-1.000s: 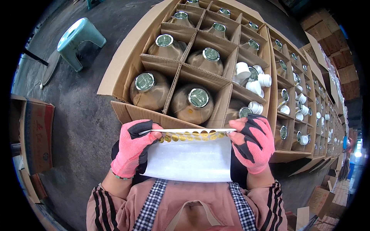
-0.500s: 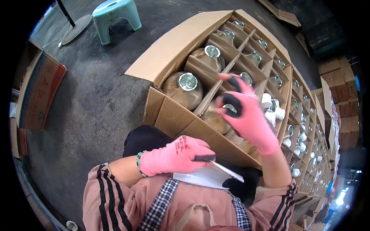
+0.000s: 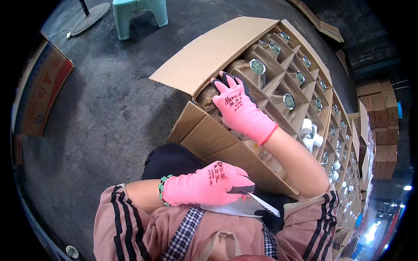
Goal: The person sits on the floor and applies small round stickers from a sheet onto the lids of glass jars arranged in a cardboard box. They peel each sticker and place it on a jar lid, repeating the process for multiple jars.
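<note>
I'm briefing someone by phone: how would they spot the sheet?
Find the open brown cardboard box of clear glass bottles. Below it in view, the left hand, gloved in pink and black, holds a broad white sheet. Unlike the chunky white plastic caps in the box, it is thin.

The right hand (image 3: 238, 106) has moved leftward and now covers most of the corner bottle (image 3: 206, 96).
</note>
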Demonstrator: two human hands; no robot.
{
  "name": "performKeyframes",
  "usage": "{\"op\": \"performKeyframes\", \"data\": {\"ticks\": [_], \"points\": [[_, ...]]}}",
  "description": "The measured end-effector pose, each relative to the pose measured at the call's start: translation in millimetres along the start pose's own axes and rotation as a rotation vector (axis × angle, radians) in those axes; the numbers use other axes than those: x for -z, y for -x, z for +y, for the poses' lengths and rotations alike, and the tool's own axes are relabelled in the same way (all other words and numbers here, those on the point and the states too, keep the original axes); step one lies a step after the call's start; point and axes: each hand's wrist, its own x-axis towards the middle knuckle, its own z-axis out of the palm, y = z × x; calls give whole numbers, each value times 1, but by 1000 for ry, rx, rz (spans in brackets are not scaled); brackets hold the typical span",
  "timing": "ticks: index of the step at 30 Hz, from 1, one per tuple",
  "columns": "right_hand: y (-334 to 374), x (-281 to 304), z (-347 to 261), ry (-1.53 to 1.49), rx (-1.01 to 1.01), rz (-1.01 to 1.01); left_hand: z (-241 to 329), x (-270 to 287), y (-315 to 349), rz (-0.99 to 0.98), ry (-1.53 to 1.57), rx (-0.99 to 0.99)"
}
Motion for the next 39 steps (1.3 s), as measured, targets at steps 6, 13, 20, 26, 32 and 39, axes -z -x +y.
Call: {"op": "performKeyframes", "data": {"ticks": [6, 13, 20, 26, 32, 39], "points": [[2, 1, 7, -193, -88, 242, -2, 5, -3, -26, 26, 87], [122, 86, 23, -844, -441, 676, -6, 8, -6, 275, 14, 186], [224, 62, -16, -1021, -757, 435, -3, -2, -26, 538, 380, 571], [231, 33, -19, -1171, -793, 564, -4, -10, -34, 480, 361, 581], [230, 36, -18, -1197, -718, 580, -5, -13, -33, 505, 385, 599], [233, 21, -19, -823, -663, 713, -4, -11, -34, 437, 392, 600]]}}
